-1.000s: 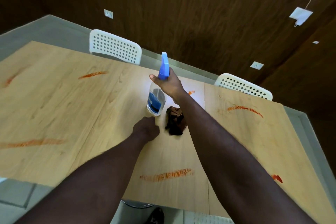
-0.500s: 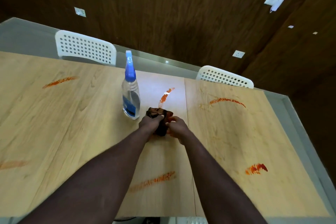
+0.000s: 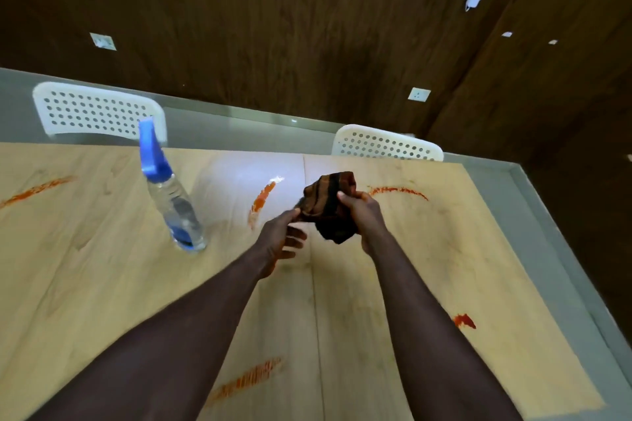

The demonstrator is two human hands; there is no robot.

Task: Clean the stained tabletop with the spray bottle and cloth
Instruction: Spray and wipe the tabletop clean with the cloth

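Dark brown cloth (image 3: 328, 207) sits bunched between both hands, held up above the tabletop (image 3: 102, 267), near the middle seam. Right hand (image 3: 364, 215) grips the cloth's right side, fingers curled round it, thumb pressed on its upper edge. Left hand (image 3: 278, 237) pinches the cloth's lower left corner with thumb and forefinger; its other fingers (image 3: 295, 236) hang apart and loose below the cloth, touching nothing. Most of the cloth sticks up and out past the right hand's fingers, and a lower fold hangs under them. Spray bottle (image 3: 174, 202) with a blue trigger head stands on the tabletop to the left, well apart from both hands. Red-orange stains are on the wood: one streak (image 3: 261, 198) just left of the cloth, one arc (image 3: 398, 191) just right of it, a blot (image 3: 464, 321) near the right edge, a streak (image 3: 249, 378) between the forearms, one (image 3: 37, 190) at far left. Two white perforated chairs (image 3: 99, 111) (image 3: 386, 146) stand at the far side.
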